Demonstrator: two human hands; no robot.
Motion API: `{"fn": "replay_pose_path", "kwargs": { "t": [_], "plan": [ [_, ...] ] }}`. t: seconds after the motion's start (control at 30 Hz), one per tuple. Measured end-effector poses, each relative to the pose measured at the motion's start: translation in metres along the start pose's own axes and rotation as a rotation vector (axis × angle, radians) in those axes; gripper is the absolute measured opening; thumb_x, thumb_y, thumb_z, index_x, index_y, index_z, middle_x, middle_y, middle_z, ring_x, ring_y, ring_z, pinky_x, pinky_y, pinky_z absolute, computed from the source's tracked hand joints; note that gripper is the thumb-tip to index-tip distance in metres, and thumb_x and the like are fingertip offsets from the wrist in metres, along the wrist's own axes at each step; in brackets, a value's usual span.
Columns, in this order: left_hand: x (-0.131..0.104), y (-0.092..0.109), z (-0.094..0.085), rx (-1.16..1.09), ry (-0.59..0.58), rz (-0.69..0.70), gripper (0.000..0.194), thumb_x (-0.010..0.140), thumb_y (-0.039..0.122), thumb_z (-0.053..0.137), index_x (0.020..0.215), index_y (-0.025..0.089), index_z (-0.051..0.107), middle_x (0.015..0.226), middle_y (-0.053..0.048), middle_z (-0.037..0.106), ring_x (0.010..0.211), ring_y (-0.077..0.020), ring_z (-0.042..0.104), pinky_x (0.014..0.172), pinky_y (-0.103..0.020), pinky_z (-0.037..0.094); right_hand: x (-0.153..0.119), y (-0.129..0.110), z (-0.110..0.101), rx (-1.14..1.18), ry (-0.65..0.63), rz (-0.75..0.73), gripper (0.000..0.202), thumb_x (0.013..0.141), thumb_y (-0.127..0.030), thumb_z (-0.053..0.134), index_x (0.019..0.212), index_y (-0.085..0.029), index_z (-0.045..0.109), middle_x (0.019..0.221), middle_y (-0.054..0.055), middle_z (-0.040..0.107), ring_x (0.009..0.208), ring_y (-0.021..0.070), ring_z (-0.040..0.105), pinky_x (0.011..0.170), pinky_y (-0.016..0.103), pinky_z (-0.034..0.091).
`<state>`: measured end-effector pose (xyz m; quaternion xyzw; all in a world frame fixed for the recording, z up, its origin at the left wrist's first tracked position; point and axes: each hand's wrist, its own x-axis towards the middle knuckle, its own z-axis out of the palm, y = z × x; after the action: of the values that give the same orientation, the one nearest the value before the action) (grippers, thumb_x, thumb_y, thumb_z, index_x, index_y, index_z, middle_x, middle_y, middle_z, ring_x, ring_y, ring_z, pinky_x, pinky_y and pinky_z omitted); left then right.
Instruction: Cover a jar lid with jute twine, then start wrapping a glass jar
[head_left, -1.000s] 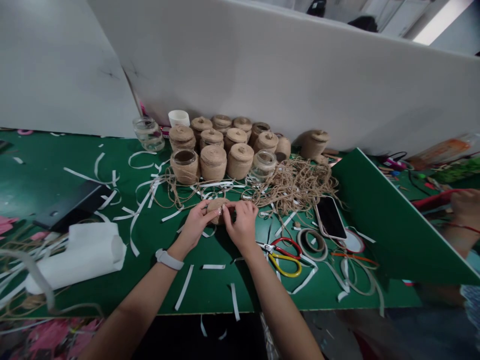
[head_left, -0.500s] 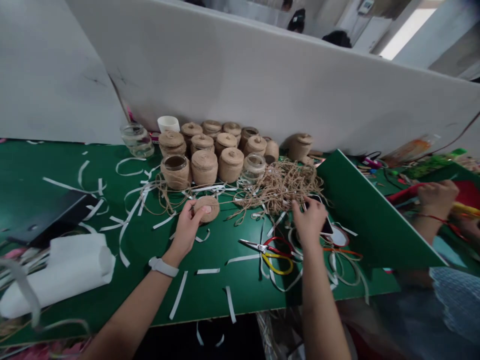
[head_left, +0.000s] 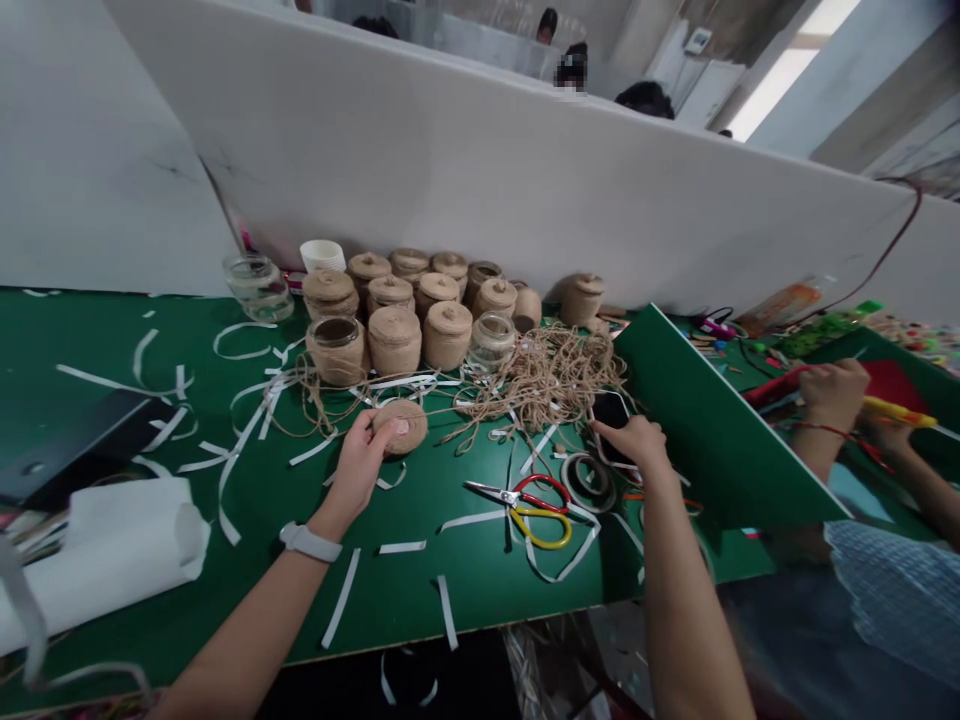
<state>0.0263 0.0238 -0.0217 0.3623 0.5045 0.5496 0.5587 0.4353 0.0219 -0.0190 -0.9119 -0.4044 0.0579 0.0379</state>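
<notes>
Your left hand (head_left: 357, 462) is pinching a twine-wound disc (head_left: 411, 413); your right hand (head_left: 639, 441) is overlapping the phone (head_left: 610, 408), its grip impossible to tell. Right of the left grip, loops in the twine heap (head_left: 564, 372) could be snagging the cord (head_left: 441, 410), jerking the disc.

The coiled twine disc (head_left: 409, 411) is of a sandy brown, and its turns draw rings one inside another. I see the same brown on the twine-wrapped jars (head_left: 395, 345), where it makes fine horizontal lines, and in the twine heap (head_left: 559, 372). The tabletop (head_left: 382, 605) is deep green, the narrow strips (head_left: 402, 548) are white. The scissors (head_left: 513, 498) have silvery blades, one red handle and one yellow. The phone (head_left: 610, 408) shows a black screen with pale frame. The wristband (head_left: 313, 543) is light grey; a neighbour's garment (head_left: 892, 590) has whitish mottling over pale blue.
</notes>
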Motion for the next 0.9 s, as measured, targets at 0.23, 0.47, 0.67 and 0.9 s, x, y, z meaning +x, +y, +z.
{"fn": "replay_pose_path", "kwargs": {
  "t": [0.23,0.47,0.67,0.9],
  "plan": [
    [0.0,-0.001,-0.001,0.0,-0.008,0.015,0.037,0.065,0.037,0.078,0.089,0.018,0.058,0.08,-0.001,0.068,0.077,-0.0183,0.064,0.07,-0.028,0.048,-0.016,-0.007,0.004,0.077,0.157,0.019,0.077,0.067,-0.052,0.071,0.115,0.006,0.054,0.108,0.032,0.059,0.111,0.0415,0.054,0.089,0.042,0.046],
    [-0.001,0.003,0.0,0.002,0.002,0.006,0.038,0.063,0.038,0.079,0.087,0.018,0.058,0.079,0.0,0.068,0.08,-0.019,0.065,0.076,-0.03,0.049,-0.003,0.012,-0.001,0.256,0.33,0.096,0.094,0.062,-0.039,0.072,0.133,0.009,0.031,0.121,0.034,0.047,0.113,0.0449,0.049,0.098,0.052,0.038],
    [-0.004,0.009,0.004,-0.017,0.004,-0.04,0.041,0.059,0.038,0.08,0.087,0.018,0.057,0.078,0.0,0.068,0.078,-0.0194,0.065,0.072,-0.029,0.048,0.019,0.026,0.004,0.56,0.542,0.006,0.095,0.055,-0.04,0.073,0.131,0.003,0.036,0.128,0.029,0.042,0.122,0.0448,0.035,0.106,0.056,0.03],
    [-0.005,0.014,0.008,-0.068,0.044,-0.053,0.051,0.056,0.029,0.083,0.099,0.019,0.058,0.085,-0.001,0.07,0.084,-0.02,0.067,0.077,-0.031,0.05,0.026,0.055,0.012,0.83,0.387,-0.192,0.115,0.035,-0.051,0.083,0.126,-0.009,0.024,0.134,0.027,0.035,0.121,0.0368,0.045,0.103,0.051,0.04]
  ]
}}
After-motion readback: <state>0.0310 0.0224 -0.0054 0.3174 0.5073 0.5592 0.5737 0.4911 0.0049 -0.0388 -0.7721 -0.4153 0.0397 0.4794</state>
